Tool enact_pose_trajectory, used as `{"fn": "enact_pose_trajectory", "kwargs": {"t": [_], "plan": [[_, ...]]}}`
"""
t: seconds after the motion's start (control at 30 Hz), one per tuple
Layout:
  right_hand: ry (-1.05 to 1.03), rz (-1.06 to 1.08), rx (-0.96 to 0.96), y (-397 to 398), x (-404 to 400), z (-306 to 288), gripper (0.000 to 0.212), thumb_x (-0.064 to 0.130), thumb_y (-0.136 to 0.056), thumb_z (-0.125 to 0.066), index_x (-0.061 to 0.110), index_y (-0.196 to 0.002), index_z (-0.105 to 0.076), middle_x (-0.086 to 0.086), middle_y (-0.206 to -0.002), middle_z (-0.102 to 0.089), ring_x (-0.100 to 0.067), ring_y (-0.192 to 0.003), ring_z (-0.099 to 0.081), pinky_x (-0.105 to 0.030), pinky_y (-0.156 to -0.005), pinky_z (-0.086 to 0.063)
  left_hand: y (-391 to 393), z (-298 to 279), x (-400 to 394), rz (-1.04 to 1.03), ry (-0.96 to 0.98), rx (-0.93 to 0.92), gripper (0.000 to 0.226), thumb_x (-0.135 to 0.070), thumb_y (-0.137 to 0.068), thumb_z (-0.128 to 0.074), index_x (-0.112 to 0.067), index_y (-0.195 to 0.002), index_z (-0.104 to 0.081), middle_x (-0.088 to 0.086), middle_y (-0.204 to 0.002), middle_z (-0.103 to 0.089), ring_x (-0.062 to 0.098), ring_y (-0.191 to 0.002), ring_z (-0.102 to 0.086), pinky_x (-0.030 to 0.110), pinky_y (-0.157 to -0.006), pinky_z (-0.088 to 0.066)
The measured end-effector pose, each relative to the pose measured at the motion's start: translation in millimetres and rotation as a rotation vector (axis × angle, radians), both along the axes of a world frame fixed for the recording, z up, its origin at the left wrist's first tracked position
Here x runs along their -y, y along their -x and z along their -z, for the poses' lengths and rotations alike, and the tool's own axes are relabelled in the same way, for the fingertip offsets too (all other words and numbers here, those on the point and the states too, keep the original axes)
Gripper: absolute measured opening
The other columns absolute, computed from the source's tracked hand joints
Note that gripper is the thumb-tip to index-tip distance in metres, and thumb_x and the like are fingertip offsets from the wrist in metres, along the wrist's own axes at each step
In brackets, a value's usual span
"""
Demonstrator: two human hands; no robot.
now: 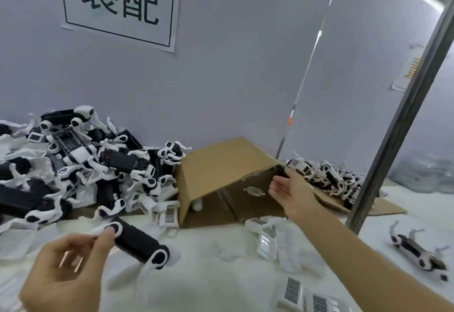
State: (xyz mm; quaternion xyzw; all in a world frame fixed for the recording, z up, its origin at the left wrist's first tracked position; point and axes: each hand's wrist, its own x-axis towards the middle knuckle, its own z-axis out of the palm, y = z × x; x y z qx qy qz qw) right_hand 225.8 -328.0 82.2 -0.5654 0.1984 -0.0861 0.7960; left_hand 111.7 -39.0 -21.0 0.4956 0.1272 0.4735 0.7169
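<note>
Black plastic with white rounded ends is making up the toy body (pixel 140 243) that the left grip (pixel 68 270) is holding. Thumb and curled fingers are pinching its near white end, and the piece is slanting down to the right just above the white counter (pixel 208 275), its far end lying close to the surface.

The right grip (pixel 287 191) is reaching forward at the mouth of the cardboard box (pixel 221 164), which is lying on its side with the opening facing the person. Its fingers are staying fairly straight and spread with the palm turned left, holding nothing. The fingertips are sitting by the box's upper right corner, though whether they are touching the flap is not showing clearly. A small white part (pixel 254 191) is lying inside the box, just left of that palm.

A big heap of black-and-white toy dogs (pixel 86 164) is leaning against the box's left side, and a smaller heap (pixel 326 176) is lying behind the right grip on a flat cardboard sheet (pixel 383 208). One single toy dog (pixel 417 255) is lying on its back far right, beyond a grey metal post (pixel 398 127). White grid-faced pieces (pixel 292 289) are lying near the front edge.
</note>
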Motion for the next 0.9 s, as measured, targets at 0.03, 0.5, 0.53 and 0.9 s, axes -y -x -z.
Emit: {"fn": "enact_pose_trajectory", "kwargs": {"t": [0.03,0.5,0.53,0.9], "plan": [[0.088,-0.035,0.04,11.6,-11.6,11.4,0.039,0.03,-0.101,-0.059,-0.007,-0.111,-0.067,-0.014,-0.088,-0.064,-0.02,-0.076,-0.063,-0.032,-0.077,-0.058,0.5,-1.7,-1.3,0.038,0.08,0.015,0.029,0.005,-0.089,-0.068,-0.017,-0.077,-0.053,-0.014,-0.06,-0.066,-0.001,-0.057,-0.066,0.009,-0.07,-0.054],[0.785,-0.686,0.214,106.2,-140.7,130.1,0.066,0.041,-0.077,-0.085,0.04,-0.134,-0.052,0.013,-0.112,-0.044,0.003,-0.093,-0.055,-0.009,-0.079,-0.043,12.0,8.2,-6.4,0.718,0.322,-0.02,0.044,-0.005,-0.075,-0.062,-0.021,-0.046,-0.033,-0.006,-0.046,-0.023,0.01,-0.036,-0.027,0.019,-0.035,-0.028],[0.769,-0.678,0.232,106.1,-139.2,133.3,0.056,0.038,-0.075,-0.086,0.044,-0.124,-0.061,0.01,-0.107,-0.047,0.004,-0.088,-0.056,-0.009,-0.077,-0.043,12.9,8.0,-9.8,0.761,0.341,-0.036,0.044,-0.009,-0.074,-0.063,-0.022,-0.047,-0.031,-0.007,-0.047,-0.02,0.009,-0.035,-0.025,0.018,-0.033,-0.025],[0.586,-0.351,0.479,117.5,-141.9,140.2,0.018,0.003,-0.083,-0.079,0.017,-0.071,-0.079,0.013,-0.086,-0.064,-0.014,-0.076,-0.068,-0.029,-0.052,-0.059,10.2,33.8,11.4,0.443,-0.069,-0.236,0.051,-0.024,-0.055,-0.099,-0.026,-0.083,-0.056,-0.009,-0.068,-0.057,0.008,-0.064,-0.057,0.019,-0.059,-0.051]]}}
